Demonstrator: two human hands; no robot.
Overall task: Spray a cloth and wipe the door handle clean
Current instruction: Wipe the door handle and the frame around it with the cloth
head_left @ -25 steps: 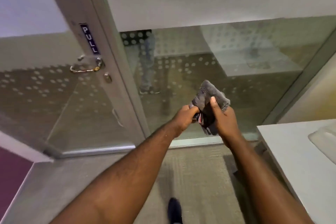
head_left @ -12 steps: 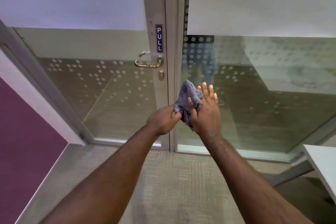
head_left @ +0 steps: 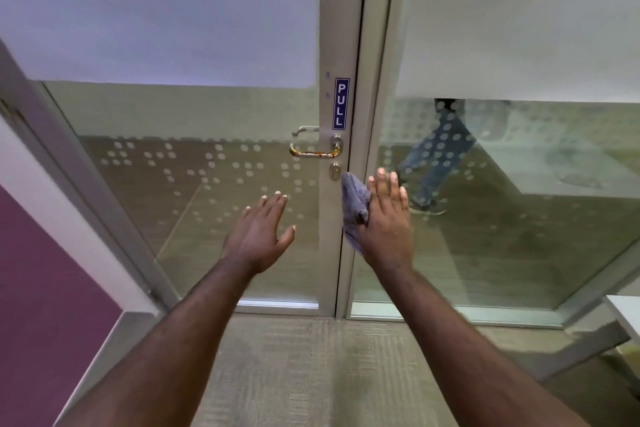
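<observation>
The right hand (head_left: 386, 218) holds the cloth (head_left: 354, 210) under its palm, fingers straight, just below the lock (head_left: 335, 172) on the door's right edge. Above hangs the stained handle (head_left: 313, 151). The left hand (head_left: 258, 234) is spread, empty.

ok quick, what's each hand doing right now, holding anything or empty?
Left hand: open, fingers spread, holding nothing.
Right hand: fingers extended, with the grey cloth pinned under the thumb against the palm.

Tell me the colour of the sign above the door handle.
Dark blue PULL sign with white letters, seen in the head view.
</observation>
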